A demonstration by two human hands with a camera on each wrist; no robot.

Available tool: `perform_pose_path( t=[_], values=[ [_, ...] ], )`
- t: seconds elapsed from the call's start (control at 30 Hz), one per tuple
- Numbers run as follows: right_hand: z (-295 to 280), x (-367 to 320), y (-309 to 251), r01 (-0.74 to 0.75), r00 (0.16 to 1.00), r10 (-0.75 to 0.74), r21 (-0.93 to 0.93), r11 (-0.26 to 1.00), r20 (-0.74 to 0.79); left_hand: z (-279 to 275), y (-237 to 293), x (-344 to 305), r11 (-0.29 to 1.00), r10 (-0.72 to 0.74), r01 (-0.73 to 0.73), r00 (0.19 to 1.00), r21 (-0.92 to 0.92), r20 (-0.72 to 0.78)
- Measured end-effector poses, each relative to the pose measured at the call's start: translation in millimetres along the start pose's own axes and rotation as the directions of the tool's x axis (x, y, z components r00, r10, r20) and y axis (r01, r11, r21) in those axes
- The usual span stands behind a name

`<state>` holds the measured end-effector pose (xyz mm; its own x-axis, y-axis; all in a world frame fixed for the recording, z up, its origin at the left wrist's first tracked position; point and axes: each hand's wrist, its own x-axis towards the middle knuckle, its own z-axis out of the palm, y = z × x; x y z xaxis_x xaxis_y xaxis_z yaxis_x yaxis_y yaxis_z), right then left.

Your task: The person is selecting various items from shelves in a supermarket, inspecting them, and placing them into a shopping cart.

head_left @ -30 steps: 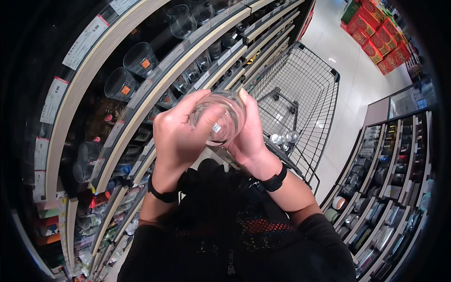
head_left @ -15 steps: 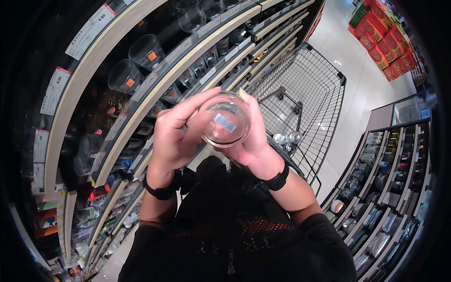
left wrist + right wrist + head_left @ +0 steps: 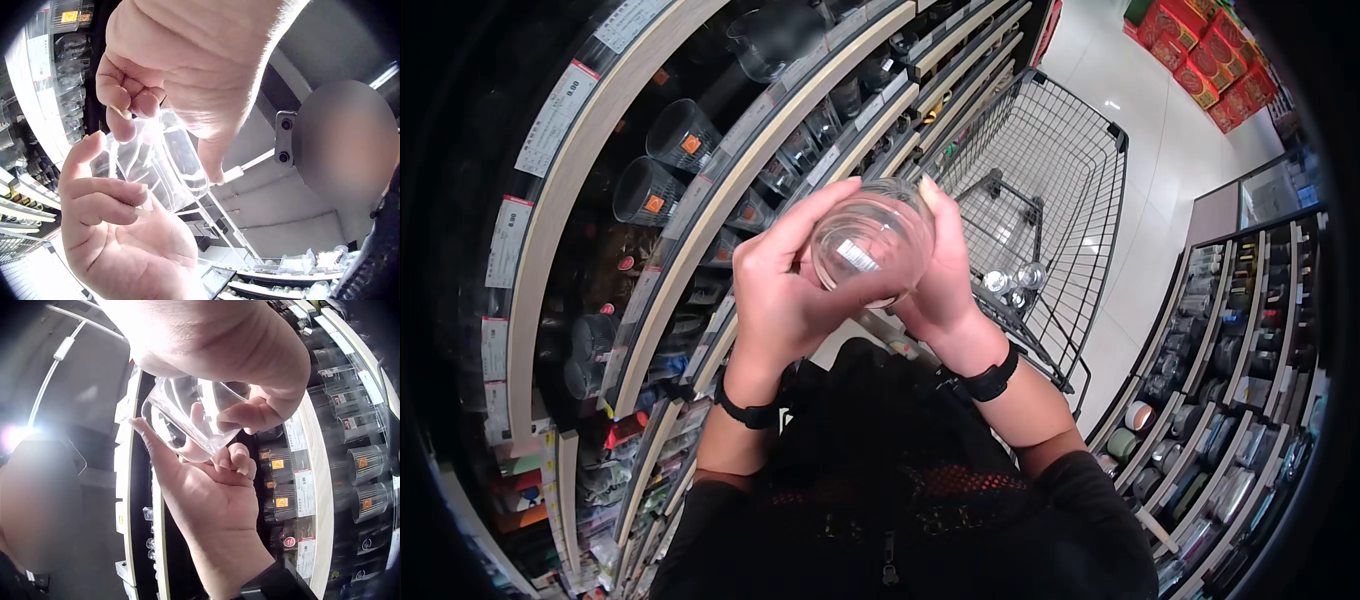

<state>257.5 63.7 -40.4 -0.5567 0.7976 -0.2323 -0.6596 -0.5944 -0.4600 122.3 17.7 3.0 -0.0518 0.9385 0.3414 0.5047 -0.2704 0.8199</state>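
Smooth glass [image 3: 890, 228] held in curled fingers [image 3: 815, 207] of left hand [image 3: 775, 285] and right hand [image 3: 943, 285]; could slip if either grip slackens, perhaps striking shelf [image 3: 858, 55] left of fingers.

A glass [image 3: 878, 222] sits between the left hand [image 3: 778, 290] and the right hand [image 3: 943, 285], in front of the person's chest [image 3: 890, 500], a sticker [image 3: 858, 256] on it. To the left, tumblers [image 3: 683, 137] stand on a shelf [image 3: 522, 365], price labels [image 3: 555, 118] along its edges. Ahead, to the right, is a cart [image 3: 1119, 134], small items [image 3: 998, 282] at its near end, boxes [image 3: 1215, 60] beyond; across the floor [image 3: 1122, 260], further right, another rack [image 3: 1157, 530]
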Motion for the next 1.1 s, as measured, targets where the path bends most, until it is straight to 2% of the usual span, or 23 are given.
perform_pose_path(
  t=[0.03,0.13,0.23,0.27,0.3,0.33,0.37,0.43,0.53,0.57,0.6,0.63,0.67,0.7,0.77,0.8,0.83,0.87,0.9,0.97,1.03,1.07,1.1],
  values=[
    [-3,0,3,-0.002,1.0,0.002,0.007,1.0,-0.007,1,-3,-2,0.998,-0.059,0.058,0.998,-0.03,-0.035],
    [-12,4,8,-0.013,1.0,0.013,-0.027,1.0,0.009,1,-16,-7,0.996,-0.052,0.045,0.994,-0.081,-0.092],
    [-26,7,11,0.141,0.985,-0.166,-0.36,0.922,-0.038,2,-22,-10,0.998,-0.05,0.046,0.995,-0.046,-0.083],
    [-26,6,10,0.205,0.965,-0.255,-0.439,0.875,-0.057,1,-24,-12,0.979,-0.162,0.157,0.986,-0.128,-0.03],
    [-25,6,7,0.208,0.963,-0.261,-0.438,0.874,-0.063,0,-26,-11,0.943,-0.263,0.264,0.964,-0.203,0.03],
    [-24,5,4,0.276,0.943,-0.334,-0.521,0.808,-0.018,-4,-34,-11,0.927,-0.254,0.278,0.959,-0.254,0.121],
    [-24,4,1,0.338,0.916,-0.401,-0.597,0.727,0.031,-2,-37,-10,0.925,-0.25,0.277,0.959,-0.259,0.133],
    [-28,3,-6,0.305,0.916,-0.401,-0.653,0.693,0.003,4,-42,-8,0.986,-0.123,0.139,0.978,-0.087,0.17],
    [-41,1,-31,0.256,0.951,-0.259,-0.905,0.341,0.171,8,-61,-6,0.939,-0.209,0.276,0.931,-0.205,0.299],
    [-48,1,-39,0.236,0.949,-0.281,-0.914,0.332,0.143,13,-67,-6,0.914,-0.215,0.307,0.921,-0.266,0.326],
    [-54,0,-46,0.302,0.939,-0.246,-0.916,0.265,0.239,19,-75,-8,0.835,-0.239,0.394,0.888,-0.383,0.393],
    [-59,1,-52,0.37,0.922,-0.199,-0.907,0.201,0.333,27,-80,-11,0.828,-0.227,0.399,0.881,-0.394,0.414],
    [-65,3,-62,0.359,0.931,-0.132,-0.919,0.161,0.34,33,-84,-12,0.813,-0.227,0.404,0.883,-0.418,0.411],
    [-65,4,-73,0.346,0.935,-0.14,-0.925,0.156,0.326,39,-86,-13,0.798,-0.232,0.411,0.884,-0.44,0.406],
    [-63,7,-95,0.184,0.977,0.094,-0.981,0.068,0.19,47,-88,-14,0.798,-0.204,0.38,0.901,-0.467,0.384],
    [-69,13,-103,0.087,0.987,0.137,-0.996,0.004,0.086,47,-94,-14,0.903,-0.261,0.368,0.881,-0.224,0.395],
    [-95,24,-103,0.181,0.982,0.064,-0.983,-0.012,0.18,46,-100,-16,0.943,-0.319,0.331,0.865,0.036,0.388],
    [-112,32,-109,0.152,0.988,0.036,-0.986,-0.076,0.149,46,-108,-22,0.959,-0.272,0.22,0.887,0.177,0.373],
    [-129,40,-116,0.122,0.992,0.009,-0.983,-0.139,0.122,48,-112,-26,0.957,-0.246,0.167,0.901,0.237,0.357],
    [-180,61,-124,0.047,0.998,-0.022,-0.95,-0.308,0.056,53,-148,-47,0.951,-0.02,-0.097,0.928,0.293,0.372],
    [-235,79,-124,-0.029,0.999,-0.04,-0.886,-0.462,-0.012,61,-154,-56,0.886,-0.026,-0.164,0.916,0.434,0.399],
    [-265,87,-122,-0.031,0.999,-0.036,-0.887,-0.461,-0.016,65,-153,-58,0.88,0.008,-0.189,0.924,0.437,0.383],
    [-297,93,-119,-0.064,0.997,-0.001,-0.845,-0.531,-0.074,65,-153,-58,0.88,0.001,-0.183,0.923,0.437,0.384]
  ],
)
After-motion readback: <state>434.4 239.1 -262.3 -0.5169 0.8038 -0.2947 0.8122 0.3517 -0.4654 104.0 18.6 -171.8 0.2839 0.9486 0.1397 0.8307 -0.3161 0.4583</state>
